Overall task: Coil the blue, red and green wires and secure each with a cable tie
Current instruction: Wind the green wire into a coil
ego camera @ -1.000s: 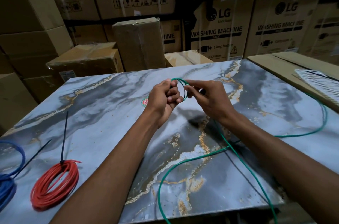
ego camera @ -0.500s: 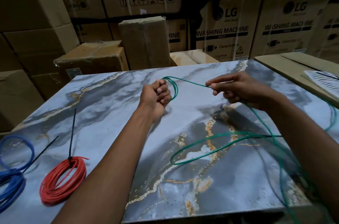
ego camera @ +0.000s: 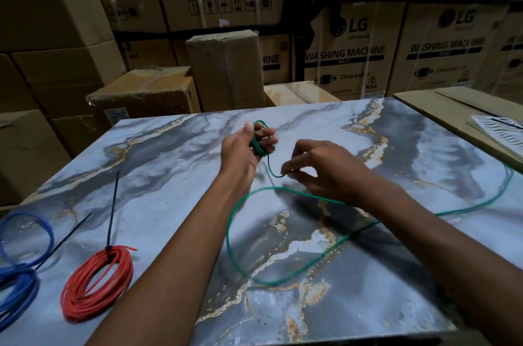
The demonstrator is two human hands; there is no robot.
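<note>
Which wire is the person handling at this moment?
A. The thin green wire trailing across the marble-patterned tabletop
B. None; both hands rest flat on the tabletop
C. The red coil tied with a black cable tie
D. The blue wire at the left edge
A. The left hand holds a few loops of the thin green wire, and the right hand pinches the strand just below them; the red coil and the blue wire lie untouched.

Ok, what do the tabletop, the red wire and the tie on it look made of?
Tabletop: glossy marble-look slab, grey-blue with gold veins; real stone, tile or printed laminate, can't tell. Red wire: smooth matte plastic-looking jacket, bent into loops; the core isn't visible. Tie: thin, stiff black strip, likely nylon, with its tail sticking out straight.
</note>
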